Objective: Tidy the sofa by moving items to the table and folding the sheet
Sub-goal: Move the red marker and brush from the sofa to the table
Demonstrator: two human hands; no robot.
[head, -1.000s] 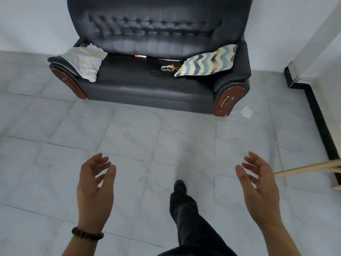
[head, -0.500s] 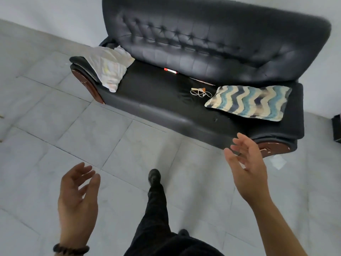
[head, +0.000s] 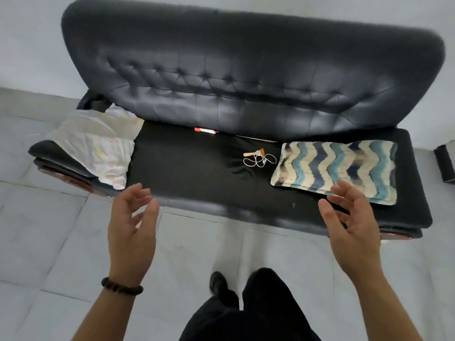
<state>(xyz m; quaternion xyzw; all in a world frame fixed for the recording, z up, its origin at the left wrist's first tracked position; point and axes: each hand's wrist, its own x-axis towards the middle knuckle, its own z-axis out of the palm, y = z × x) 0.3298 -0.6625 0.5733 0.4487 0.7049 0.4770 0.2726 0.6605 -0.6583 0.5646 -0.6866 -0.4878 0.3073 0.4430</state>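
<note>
A black leather sofa (head: 246,77) fills the upper view. A crumpled white sheet (head: 98,143) lies over its left armrest. At the seat's back edge rests a red and white marker (head: 205,130). A coiled white cable with a small orange-tipped piece (head: 258,157) sits mid-seat. A zigzag-patterned pillow (head: 337,168) lies flat on the right side. My left hand (head: 131,230) hovers open before the seat's front edge, near the sheet's lower corner. My right hand (head: 352,227) hovers open just in front of the pillow's near edge. Both hands hold nothing.
Pale marble floor tiles (head: 49,230) stretch in front of the sofa. My dark trouser legs and a black shoe (head: 218,283) stand on them, close to the sofa. A dark object (head: 445,163) sits on the floor at the far right.
I have stepped up to the sofa, which now fills the view. Both open hands have risen and reached forward to the seat's front edge.
</note>
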